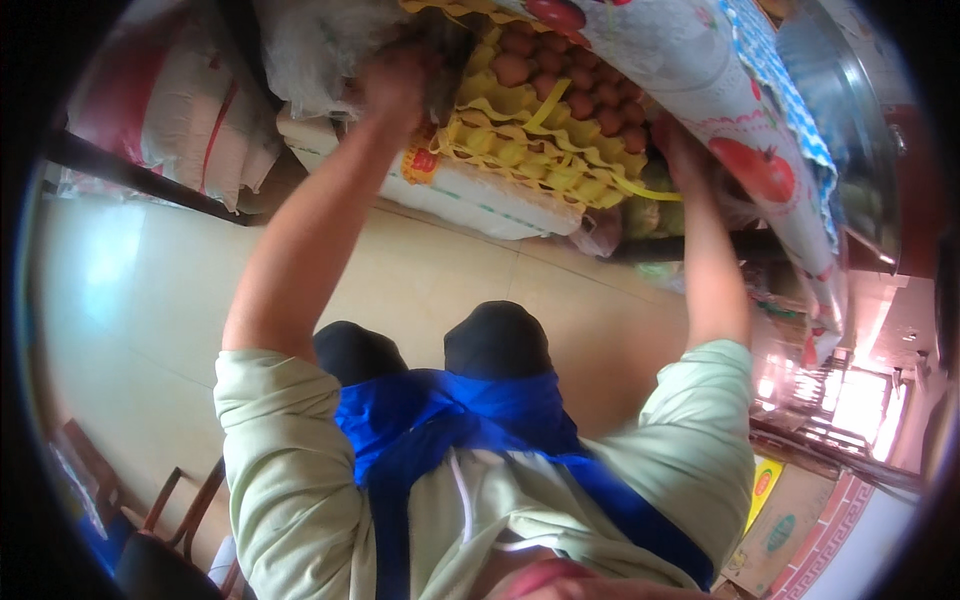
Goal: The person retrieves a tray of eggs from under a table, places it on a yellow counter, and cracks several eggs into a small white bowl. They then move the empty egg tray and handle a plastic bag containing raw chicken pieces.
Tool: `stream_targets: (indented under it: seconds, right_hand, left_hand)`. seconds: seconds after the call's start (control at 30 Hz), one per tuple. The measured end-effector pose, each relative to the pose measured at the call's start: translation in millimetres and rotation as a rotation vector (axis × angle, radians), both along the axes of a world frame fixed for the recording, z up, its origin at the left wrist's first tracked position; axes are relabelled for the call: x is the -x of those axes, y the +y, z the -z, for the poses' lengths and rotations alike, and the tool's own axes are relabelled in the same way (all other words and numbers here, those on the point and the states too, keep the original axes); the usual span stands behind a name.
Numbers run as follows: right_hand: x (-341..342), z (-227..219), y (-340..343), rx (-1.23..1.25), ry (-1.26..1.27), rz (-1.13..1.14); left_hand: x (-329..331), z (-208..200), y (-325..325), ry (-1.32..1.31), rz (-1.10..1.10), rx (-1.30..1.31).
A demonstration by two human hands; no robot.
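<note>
A stack of yellow egg trays (520, 150), with brown eggs (575, 80) in the top one, sits on a low shelf under a table. My left hand (395, 80) reaches in beside the stack's left side, next to a clear plastic bag (315, 55). Its fingers are blurred and in shadow. At the stack's right side, my right hand (682, 150) is against or close to the tray's edge, partly under the hanging tablecloth (765, 165). The fingers there are mostly hidden. A yellow strap (548, 105) lies across the trays.
Below the trays is a white box (480, 200). Sacks (190, 120) stand behind a dark metal bar (150, 175) at the left. A large metal basin (840, 110) rests at the upper right. Wooden chair parts (185, 510) and cardboard boxes (785, 520) are on either side of me.
</note>
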State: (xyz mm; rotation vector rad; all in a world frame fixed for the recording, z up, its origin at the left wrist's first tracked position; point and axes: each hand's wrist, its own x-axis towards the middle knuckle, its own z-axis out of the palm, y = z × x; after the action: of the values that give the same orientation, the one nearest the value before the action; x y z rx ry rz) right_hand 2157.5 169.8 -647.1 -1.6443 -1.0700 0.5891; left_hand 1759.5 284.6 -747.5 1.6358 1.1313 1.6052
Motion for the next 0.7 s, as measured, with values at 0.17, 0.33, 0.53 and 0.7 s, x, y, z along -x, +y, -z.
stream_targets:
  seconds: [0.17,0.33,0.53,0.7]
  right_hand:
    - [10.3,21.9,-14.1,0.350,0.207,-0.038]
    - [22.1,24.3,-13.9,0.317,0.279,0.051]
    - [8.0,44.9,9.5,0.202,0.184,0.053]
    - [8.2,43.0,26.3,-0.002,0.082,0.149]
  left_hand:
    - [-17.3,-34.7,-20.1,0.829,0.125,0.231]
    - [-27.2,-57.6,-14.5,0.485,0.262,0.369]
    - [-42.9,-27.2,7.5,0.148,0.280,0.281]
    - [-41.7,-42.8,0.8,-0.260,0.551,0.371]
